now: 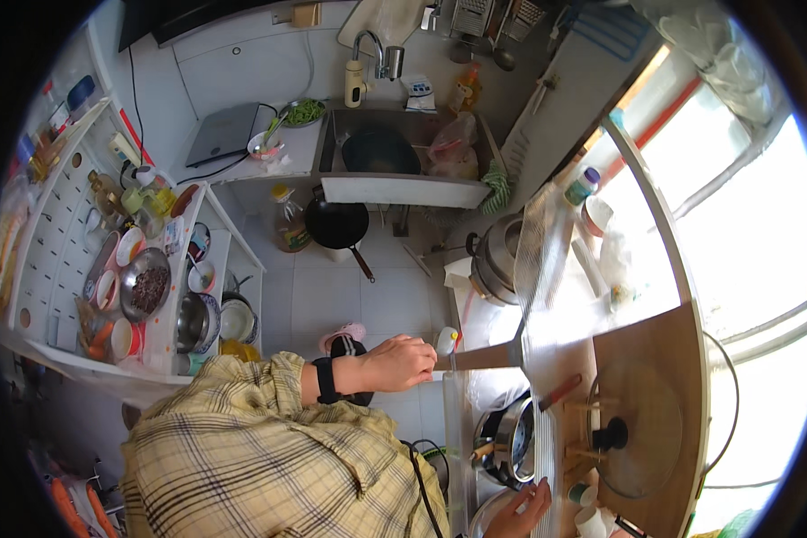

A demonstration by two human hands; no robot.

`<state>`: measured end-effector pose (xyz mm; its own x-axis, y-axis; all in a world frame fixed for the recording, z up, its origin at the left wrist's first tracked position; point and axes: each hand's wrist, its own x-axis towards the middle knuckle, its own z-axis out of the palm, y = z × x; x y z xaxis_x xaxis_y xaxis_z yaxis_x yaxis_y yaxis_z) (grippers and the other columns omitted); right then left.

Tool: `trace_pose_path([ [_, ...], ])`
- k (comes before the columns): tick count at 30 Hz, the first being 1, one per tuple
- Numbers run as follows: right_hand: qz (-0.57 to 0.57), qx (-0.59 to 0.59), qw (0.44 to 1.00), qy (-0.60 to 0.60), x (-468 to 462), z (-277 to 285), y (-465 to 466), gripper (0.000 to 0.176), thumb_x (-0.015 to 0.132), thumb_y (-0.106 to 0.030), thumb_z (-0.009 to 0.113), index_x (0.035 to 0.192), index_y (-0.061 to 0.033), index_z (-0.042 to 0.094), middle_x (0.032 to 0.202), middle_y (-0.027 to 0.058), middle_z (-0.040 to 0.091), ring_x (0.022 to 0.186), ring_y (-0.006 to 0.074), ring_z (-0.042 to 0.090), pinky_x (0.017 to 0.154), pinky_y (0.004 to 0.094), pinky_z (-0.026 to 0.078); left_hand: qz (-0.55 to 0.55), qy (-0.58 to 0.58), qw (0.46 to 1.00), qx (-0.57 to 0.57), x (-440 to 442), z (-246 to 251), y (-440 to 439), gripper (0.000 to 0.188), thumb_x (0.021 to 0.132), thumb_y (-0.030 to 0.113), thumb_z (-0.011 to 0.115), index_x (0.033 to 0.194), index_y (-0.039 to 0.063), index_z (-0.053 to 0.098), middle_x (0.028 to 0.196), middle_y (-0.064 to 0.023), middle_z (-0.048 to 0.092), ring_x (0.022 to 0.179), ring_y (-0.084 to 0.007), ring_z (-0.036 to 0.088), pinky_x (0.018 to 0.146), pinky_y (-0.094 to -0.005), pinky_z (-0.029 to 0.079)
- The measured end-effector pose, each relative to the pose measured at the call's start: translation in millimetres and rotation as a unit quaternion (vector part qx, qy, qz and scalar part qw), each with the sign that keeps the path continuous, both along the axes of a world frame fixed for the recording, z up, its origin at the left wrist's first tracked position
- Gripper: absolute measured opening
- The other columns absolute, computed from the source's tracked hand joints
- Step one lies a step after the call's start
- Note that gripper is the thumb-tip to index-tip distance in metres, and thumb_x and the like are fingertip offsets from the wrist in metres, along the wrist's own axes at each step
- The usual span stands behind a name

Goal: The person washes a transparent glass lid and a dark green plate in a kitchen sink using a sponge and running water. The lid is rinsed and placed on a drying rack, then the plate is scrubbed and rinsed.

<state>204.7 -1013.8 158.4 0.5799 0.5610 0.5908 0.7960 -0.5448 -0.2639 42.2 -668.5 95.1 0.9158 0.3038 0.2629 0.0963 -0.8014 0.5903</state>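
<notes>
My left hand (pixel 398 363), with a black band on its wrist, is loosely closed above the floor; nothing shows in it. Just beyond its fingers stands a small white bottle with a yellow cap (pixel 447 341). At the bottom right, my right hand (pixel 521 512) has its fingers apart at a white ribbed edge (pixel 547 447), and I cannot tell whether it touches. Stacked metal pots (pixel 514 437) sit above that hand in the picture. A glass lid with a black knob (pixel 635 430) lies against a wooden board (pixel 693 403) to the right.
A black frying pan (pixel 338 222) is below the sink (pixel 403 189), beside an oil bottle (pixel 289 222). Shelves at left (pixel 232 212) hold bowls and a metal bowl of dark food (pixel 145 284). More pots (pixel 501 259) stand at right, near a hanging clear sheet (pixel 541 249).
</notes>
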Motion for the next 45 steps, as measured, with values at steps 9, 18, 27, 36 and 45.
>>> trace_pose_path([
  [9, 0.049, -0.123, 0.981, 0.142, 6.0, -2.3, 252.8, 0.042, 0.093, -0.008, 0.070, 0.134, -0.0054, 0.060, 0.133, 0.0186, 0.057, 0.093, 0.0298, 0.069, 0.072, 0.0346, 0.059, 0.036, -0.005, 0.998, -0.054, 23.9, -39.3, 220.7, 0.021, 0.089, 0.022, 0.072, 0.102, 0.006, 0.068, 0.117, -0.0062, 0.064, 0.104, -0.0266, 0.065, 0.092, -0.0398, 0.051],
  [18, 0.438, -0.186, 0.848, 0.234, 46.6, -46.1, 669.7, 0.039, 0.086, -0.005, 0.072, 0.124, -0.0058, 0.066, 0.131, 0.0190, 0.059, 0.120, 0.0397, 0.059, 0.095, 0.0429, 0.051, 0.194, 0.020, 0.970, -0.145, -66.2, -46.0, 418.2, 0.019, 0.089, 0.016, 0.070, 0.104, 0.005, 0.068, 0.113, -0.0085, 0.067, 0.100, -0.0300, 0.066, 0.086, -0.0425, 0.054],
  [27, 0.550, -0.507, 0.612, 0.257, 68.2, -157.1, 947.8, 0.050, 0.087, -0.025, 0.073, 0.134, -0.0135, 0.063, 0.125, 0.0208, 0.066, 0.123, 0.0404, 0.057, 0.106, 0.0452, 0.046, 0.374, -0.015, 0.917, -0.137, -118.9, -55.4, 480.1, 0.017, 0.085, 0.013, 0.072, 0.099, 0.005, 0.067, 0.102, -0.0129, 0.070, 0.096, -0.0351, 0.066, 0.084, -0.0448, 0.052],
  [36, 0.492, -0.714, 0.476, -0.145, 24.2, -276.7, 1055.2, 0.057, 0.090, -0.034, 0.068, 0.143, -0.0161, 0.057, 0.137, 0.0172, 0.061, 0.129, 0.0367, 0.058, 0.100, 0.0535, 0.051, 0.538, -0.001, 0.829, -0.153, -94.8, -39.2, 488.5, 0.016, 0.085, 0.006, 0.070, 0.100, 0.003, 0.067, 0.101, -0.0161, 0.069, 0.094, -0.0395, 0.065, 0.081, -0.0451, 0.052],
  [45, 0.534, -0.719, 0.434, -0.095, 31.7, -285.2, 1084.0, 0.054, 0.083, -0.034, 0.073, 0.128, -0.0062, 0.066, 0.127, 0.0202, 0.066, 0.119, 0.0390, 0.063, 0.097, 0.0513, 0.052, 0.587, 0.027, 0.790, -0.177, -53.3, -29.1, 498.0, 0.018, 0.086, 0.005, 0.070, 0.104, 0.004, 0.067, 0.103, -0.0151, 0.070, 0.095, -0.0382, 0.065, 0.082, -0.0432, 0.053],
])
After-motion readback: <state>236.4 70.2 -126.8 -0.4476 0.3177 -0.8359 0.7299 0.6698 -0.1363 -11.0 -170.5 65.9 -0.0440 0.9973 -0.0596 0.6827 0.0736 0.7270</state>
